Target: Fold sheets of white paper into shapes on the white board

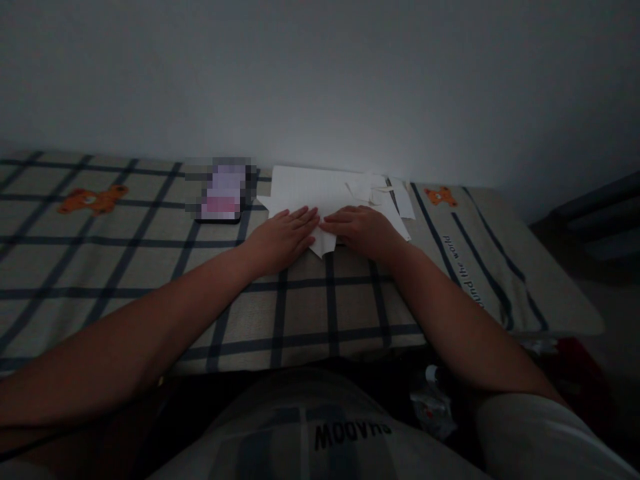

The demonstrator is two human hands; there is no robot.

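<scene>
A piece of white paper [323,244] lies under my two hands, with pointed corners sticking out toward me and to the left. My left hand [287,240] rests flat on its left part, fingers stretched out to the right. From the other side my right hand [363,230] presses down on it, fingers extended and close together, the tips almost meeting the left ones. Beneath is a larger white sheet [305,183], faintly lined. Thin paper scraps [373,190] are scattered on its right part. My palms hide the middle of the paper piece.
A phone [221,193] with a lit, blurred screen lies to the left. The table is covered by a checked cloth [125,267] with bear prints. A pale wall [320,80] stands behind it. Below the front edge, at right, is a clear plastic item [434,403].
</scene>
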